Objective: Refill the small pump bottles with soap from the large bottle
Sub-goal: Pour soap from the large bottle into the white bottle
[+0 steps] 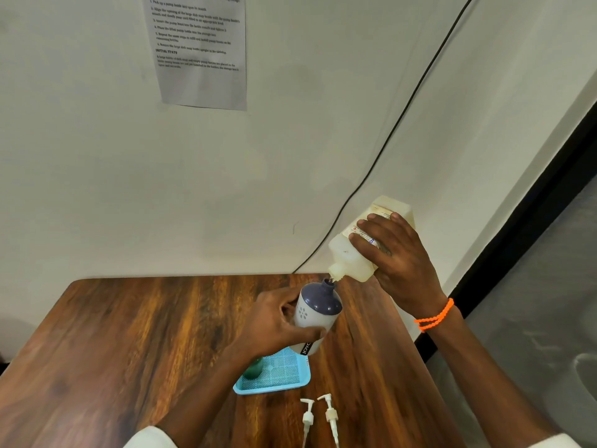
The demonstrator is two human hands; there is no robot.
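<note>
My left hand (274, 321) grips a small white bottle with a dark blue-grey top (318, 312), held above the table with its open neck pointing up and to the right. My right hand (397, 263) holds the large pale soap bottle (358, 250) tipped down to the left, its spout right at the small bottle's mouth. A thin stream of soap shows between spout and neck. Two white pump heads (307, 415) (331, 415) lie loose on the table near the front edge.
A light blue tray (284, 379) sits on the wooden table (129, 350) below my left hand, with a green bottle (253, 370) partly hidden by my forearm. A black cable (387, 137) runs down the wall. A printed sheet (200, 50) hangs above.
</note>
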